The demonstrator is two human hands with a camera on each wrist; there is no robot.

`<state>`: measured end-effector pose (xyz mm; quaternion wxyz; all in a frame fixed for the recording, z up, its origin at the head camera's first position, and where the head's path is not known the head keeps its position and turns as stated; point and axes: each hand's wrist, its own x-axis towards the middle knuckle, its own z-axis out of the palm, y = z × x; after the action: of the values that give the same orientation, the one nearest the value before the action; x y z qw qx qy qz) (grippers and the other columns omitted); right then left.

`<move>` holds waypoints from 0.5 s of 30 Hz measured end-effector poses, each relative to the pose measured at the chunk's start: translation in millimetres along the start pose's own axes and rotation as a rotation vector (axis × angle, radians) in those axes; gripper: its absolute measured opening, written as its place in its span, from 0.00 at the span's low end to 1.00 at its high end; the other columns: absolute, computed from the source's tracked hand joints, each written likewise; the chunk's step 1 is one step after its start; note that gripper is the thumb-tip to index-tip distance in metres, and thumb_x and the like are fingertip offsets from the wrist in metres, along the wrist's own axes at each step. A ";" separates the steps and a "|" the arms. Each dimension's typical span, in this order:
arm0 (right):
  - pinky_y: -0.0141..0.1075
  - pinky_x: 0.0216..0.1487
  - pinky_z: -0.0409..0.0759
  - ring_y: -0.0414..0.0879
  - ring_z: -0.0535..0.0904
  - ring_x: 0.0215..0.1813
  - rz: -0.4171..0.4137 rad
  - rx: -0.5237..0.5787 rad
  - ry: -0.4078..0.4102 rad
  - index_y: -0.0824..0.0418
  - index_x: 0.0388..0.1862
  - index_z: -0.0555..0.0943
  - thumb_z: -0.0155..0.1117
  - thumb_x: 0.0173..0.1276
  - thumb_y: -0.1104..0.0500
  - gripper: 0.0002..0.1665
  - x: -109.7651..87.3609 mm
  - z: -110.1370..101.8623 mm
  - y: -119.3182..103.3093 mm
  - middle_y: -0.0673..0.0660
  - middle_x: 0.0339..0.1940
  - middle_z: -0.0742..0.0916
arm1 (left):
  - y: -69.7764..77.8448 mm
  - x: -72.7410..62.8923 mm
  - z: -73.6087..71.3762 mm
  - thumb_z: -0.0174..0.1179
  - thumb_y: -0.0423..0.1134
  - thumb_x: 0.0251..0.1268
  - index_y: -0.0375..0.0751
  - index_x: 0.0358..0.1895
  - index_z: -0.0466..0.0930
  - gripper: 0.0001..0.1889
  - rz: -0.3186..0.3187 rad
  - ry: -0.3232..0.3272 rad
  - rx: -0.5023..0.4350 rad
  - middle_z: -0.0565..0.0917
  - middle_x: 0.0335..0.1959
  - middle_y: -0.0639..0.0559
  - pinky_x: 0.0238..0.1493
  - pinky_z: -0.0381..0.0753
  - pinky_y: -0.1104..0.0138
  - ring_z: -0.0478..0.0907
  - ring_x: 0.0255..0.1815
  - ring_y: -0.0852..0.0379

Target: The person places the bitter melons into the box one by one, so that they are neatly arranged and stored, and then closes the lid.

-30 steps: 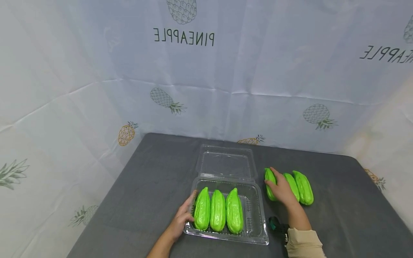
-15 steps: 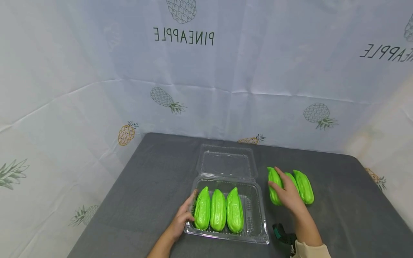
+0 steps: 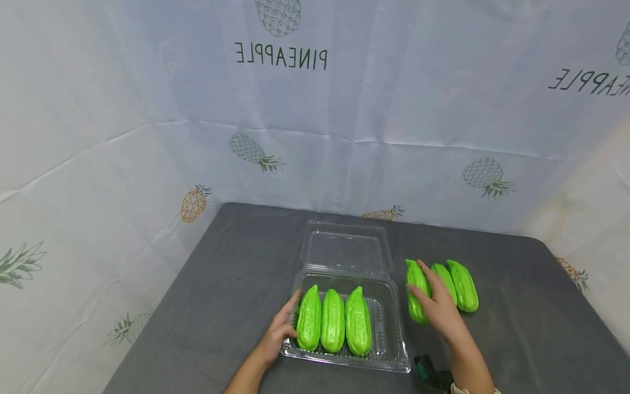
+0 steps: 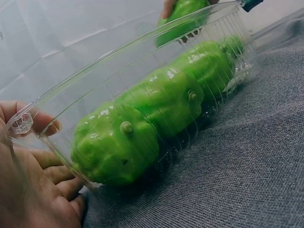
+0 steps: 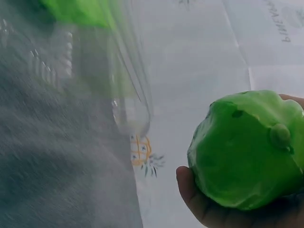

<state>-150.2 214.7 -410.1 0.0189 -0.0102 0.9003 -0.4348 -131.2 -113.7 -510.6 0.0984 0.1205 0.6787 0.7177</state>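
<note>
Three light-green bitter melons (image 3: 333, 322) lie side by side in a clear plastic clamshell container (image 3: 386, 323), in its left and middle part. My left hand (image 3: 275, 336) holds the container's left side; in the left wrist view its fingers (image 4: 61, 180) are against the outer wall and a digit hooks over the rim. Right of the container, my right hand (image 3: 439, 312) grips another bitter melon (image 3: 415, 290), thumb on its left side and fingers on the right. In the right wrist view this bitter melon (image 5: 247, 152) shows its stem end, raised above the table.
Two more bitter melons (image 3: 462, 285) lie on the dark grey tabletop (image 3: 236, 273) beyond my right hand, one partly covered by it. The container's lid (image 3: 346, 249) lies folded back behind it. A pineapple-print cloth (image 3: 315, 109) hangs along the table's back edge.
My right hand has lifted a bitter melon away from the other two and drawn it slightly nearer to me. The left hand and container have stayed in place.
</note>
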 end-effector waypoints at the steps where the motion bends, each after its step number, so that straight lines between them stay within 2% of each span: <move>1: 0.68 0.62 0.52 0.72 0.45 0.71 0.006 0.026 -0.008 0.62 0.75 0.45 0.49 0.72 0.51 0.40 -2.2 1.1 -0.8 0.73 0.73 0.52 | 0.1 0.1 0.1 0.42 0.26 0.38 0.27 0.71 0.44 0.46 0.000 0.001 0.001 0.47 0.74 0.34 0.60 0.49 0.86 0.50 0.63 0.86; 7: 0.69 0.63 0.48 0.69 0.40 0.74 0.036 0.134 -0.019 0.56 0.76 0.44 0.49 0.71 0.48 0.42 -11.3 6.0 -4.7 0.68 0.75 0.49 | 0.6 1.1 0.7 0.42 0.26 0.37 0.26 0.71 0.45 0.45 0.010 0.012 0.002 0.48 0.74 0.34 0.60 0.50 0.86 0.50 0.63 0.86; 15: 0.69 0.63 0.47 0.69 0.39 0.74 0.062 0.148 -0.023 0.54 0.76 0.44 0.49 0.70 0.48 0.42 -19.1 6.6 -9.1 0.68 0.76 0.48 | 3.2 -0.5 0.7 0.42 0.25 0.38 0.25 0.71 0.45 0.44 0.059 -0.007 -0.016 0.47 0.73 0.31 0.60 0.50 0.86 0.51 0.64 0.84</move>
<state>-130.8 204.6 -406.6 0.0436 0.0141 0.8652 -0.4994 -130.4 -113.4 -507.4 0.0807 0.1422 0.6688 0.7253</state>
